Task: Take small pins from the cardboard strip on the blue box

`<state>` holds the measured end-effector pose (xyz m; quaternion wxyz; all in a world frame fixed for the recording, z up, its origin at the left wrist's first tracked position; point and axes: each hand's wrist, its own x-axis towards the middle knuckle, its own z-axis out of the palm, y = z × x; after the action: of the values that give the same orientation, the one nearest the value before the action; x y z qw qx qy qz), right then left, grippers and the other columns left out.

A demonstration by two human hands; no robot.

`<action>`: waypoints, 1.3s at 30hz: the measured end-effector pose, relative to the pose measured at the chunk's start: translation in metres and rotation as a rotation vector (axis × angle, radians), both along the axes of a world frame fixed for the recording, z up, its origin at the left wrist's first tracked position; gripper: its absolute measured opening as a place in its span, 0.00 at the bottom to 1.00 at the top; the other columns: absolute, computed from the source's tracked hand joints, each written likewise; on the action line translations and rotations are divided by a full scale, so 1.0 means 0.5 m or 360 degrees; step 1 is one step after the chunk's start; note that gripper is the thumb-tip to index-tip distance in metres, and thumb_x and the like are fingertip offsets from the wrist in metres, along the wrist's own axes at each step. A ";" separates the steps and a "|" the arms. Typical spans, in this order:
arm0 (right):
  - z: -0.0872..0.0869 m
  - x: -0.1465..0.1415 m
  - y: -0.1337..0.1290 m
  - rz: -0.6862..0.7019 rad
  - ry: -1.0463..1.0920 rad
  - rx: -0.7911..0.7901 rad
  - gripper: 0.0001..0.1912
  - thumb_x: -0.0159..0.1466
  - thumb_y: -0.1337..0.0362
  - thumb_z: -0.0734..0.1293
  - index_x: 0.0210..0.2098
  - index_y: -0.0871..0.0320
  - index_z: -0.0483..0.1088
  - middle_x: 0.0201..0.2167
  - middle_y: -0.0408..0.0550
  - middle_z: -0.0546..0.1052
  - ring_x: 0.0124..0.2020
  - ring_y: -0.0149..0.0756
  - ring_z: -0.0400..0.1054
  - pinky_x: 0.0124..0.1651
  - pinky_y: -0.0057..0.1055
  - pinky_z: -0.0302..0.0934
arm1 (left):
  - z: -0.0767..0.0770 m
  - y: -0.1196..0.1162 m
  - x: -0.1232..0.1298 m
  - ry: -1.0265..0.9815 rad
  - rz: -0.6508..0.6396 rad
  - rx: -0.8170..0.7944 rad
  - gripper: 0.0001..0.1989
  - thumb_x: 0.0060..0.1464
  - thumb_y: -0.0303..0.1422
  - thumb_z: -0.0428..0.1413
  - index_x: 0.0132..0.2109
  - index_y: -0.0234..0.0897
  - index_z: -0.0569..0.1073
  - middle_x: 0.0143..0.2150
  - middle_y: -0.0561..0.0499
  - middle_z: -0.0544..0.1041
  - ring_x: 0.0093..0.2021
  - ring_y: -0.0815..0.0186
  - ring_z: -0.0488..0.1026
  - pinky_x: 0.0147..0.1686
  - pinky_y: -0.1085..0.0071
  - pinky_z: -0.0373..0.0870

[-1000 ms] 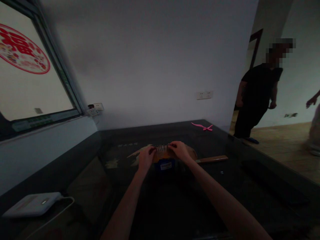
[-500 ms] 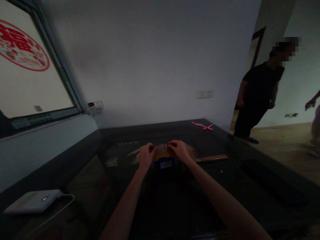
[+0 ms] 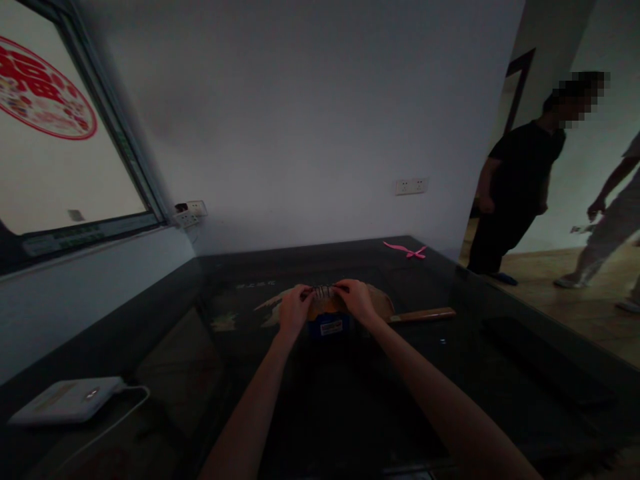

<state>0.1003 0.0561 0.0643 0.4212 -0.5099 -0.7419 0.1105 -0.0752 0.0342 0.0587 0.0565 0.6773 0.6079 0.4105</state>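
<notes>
Both my hands are stretched out over a dark glass table (image 3: 350,400). My left hand (image 3: 294,309) and my right hand (image 3: 356,300) pinch the two ends of a small dark toothed thing (image 3: 323,291), perhaps a comb or clip, held between them. Right under it sits a blue box with a white label (image 3: 330,326) and a tan, flat piece (image 3: 380,301) behind it. The dim light hides finer detail.
A wooden handle (image 3: 423,315) lies right of my hands. A pink ribbon (image 3: 406,251) rests at the table's far right corner. A white device with a cable (image 3: 65,400) sits near left. Two people (image 3: 515,193) are in the doorway at right.
My hands have drawn slightly closer together on the toothed thing. A second person has stepped further into view at the right edge.
</notes>
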 end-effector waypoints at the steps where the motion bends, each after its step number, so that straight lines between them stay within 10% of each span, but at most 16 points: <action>1: 0.000 0.000 -0.002 -0.0013 -0.0008 0.0006 0.09 0.59 0.66 0.64 0.34 0.59 0.77 0.34 0.50 0.79 0.34 0.37 0.72 0.38 0.28 0.60 | 0.000 0.000 0.001 0.0001 0.0014 -0.0007 0.09 0.53 0.35 0.54 0.39 0.36 0.75 0.35 0.48 0.78 0.36 0.64 0.74 0.36 0.71 0.67; 30: 0.015 -0.009 -0.019 -0.0244 -0.0078 -0.0153 0.10 0.64 0.61 0.58 0.39 0.54 0.70 0.33 0.48 0.77 0.33 0.36 0.69 0.33 0.27 0.53 | 0.015 -0.001 -0.021 -0.0456 -0.0051 0.0112 0.08 0.52 0.36 0.51 0.34 0.36 0.70 0.31 0.50 0.78 0.31 0.65 0.75 0.34 0.73 0.67; 39: 0.012 -0.008 -0.018 -0.0178 0.0002 -0.0147 0.09 0.63 0.63 0.59 0.38 0.54 0.70 0.31 0.47 0.77 0.34 0.35 0.70 0.36 0.26 0.56 | 0.002 -0.059 -0.216 -0.0214 0.0017 -0.0350 0.13 0.48 0.41 0.53 0.35 0.35 0.73 0.31 0.49 0.79 0.34 0.62 0.76 0.34 0.72 0.67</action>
<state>0.0963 0.0473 0.0703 0.4034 -0.5694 -0.7060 0.1211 -0.1830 0.0046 0.0595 0.1688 0.6347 0.6477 0.3861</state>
